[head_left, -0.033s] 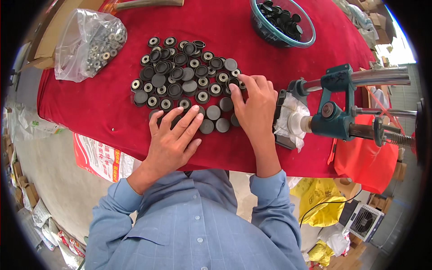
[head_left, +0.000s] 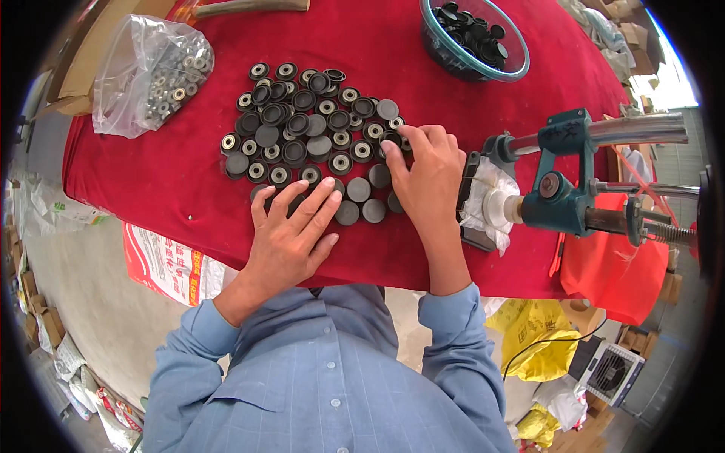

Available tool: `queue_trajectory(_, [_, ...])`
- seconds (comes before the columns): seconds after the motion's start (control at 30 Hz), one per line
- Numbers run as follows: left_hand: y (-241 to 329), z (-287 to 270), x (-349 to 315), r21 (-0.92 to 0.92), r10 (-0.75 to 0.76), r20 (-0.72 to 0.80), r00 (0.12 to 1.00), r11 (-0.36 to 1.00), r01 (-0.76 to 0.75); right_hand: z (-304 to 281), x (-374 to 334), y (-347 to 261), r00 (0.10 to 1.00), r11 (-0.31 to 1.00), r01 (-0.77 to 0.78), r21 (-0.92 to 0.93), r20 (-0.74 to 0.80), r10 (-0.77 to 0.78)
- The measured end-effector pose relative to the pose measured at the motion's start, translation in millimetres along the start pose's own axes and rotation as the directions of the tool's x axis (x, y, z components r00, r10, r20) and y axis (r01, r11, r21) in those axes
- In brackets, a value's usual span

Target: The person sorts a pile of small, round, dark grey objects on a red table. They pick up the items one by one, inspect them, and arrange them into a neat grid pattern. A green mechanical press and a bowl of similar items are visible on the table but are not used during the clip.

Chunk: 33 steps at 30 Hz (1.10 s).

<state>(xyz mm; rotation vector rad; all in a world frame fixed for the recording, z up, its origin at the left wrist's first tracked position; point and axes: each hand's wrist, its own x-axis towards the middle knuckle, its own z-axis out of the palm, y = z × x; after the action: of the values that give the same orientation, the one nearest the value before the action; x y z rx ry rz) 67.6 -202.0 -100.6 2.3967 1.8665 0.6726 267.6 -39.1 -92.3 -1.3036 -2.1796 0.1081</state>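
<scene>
Black caps [head_left: 358, 189] crowd under and beyond two bare hands on red cloth [head_left: 189, 181].
Left hand [head_left: 291, 226] spreads loosely, gripping nothing visible; right hand [head_left: 426, 167] half-curls at the pile's edge, its hold unclear. Sorting seems in hand; the next move likely calls for a light pinch. Caps: dozens, overlapping; one bowl [head_left: 507, 76], bag [head_left: 124, 83], press [head_left: 551, 213].

Room lies left of caps [head_left: 294, 152]; press [head_left: 551, 185] blocks right.
</scene>
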Motion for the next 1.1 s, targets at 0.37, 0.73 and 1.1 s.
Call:
queue_trajectory(0.37, [-0.4,3.2,-2.5,-0.012,-0.009,-0.009,1.0,1.0,0.008,-20.3,-20.1,15.5,0.95,0.82,-0.306,0.483,0.103,0.294])
queue_trajectory(0.73, [0.5,1.4,-0.3,-0.028,-0.004,-0.007,1.0,1.0,0.003,-17.3,-46.9,18.2,1.0,0.956,0.011,0.292,0.007,-0.014])
queue_trajectory(1.1, [-0.7,2.2,-1.8,-0.046,-0.01,-0.036,0.999,0.999,0.008,-21.6,-60.9,11.5,0.983,0.983,0.172,0.064,0.05,-0.175])
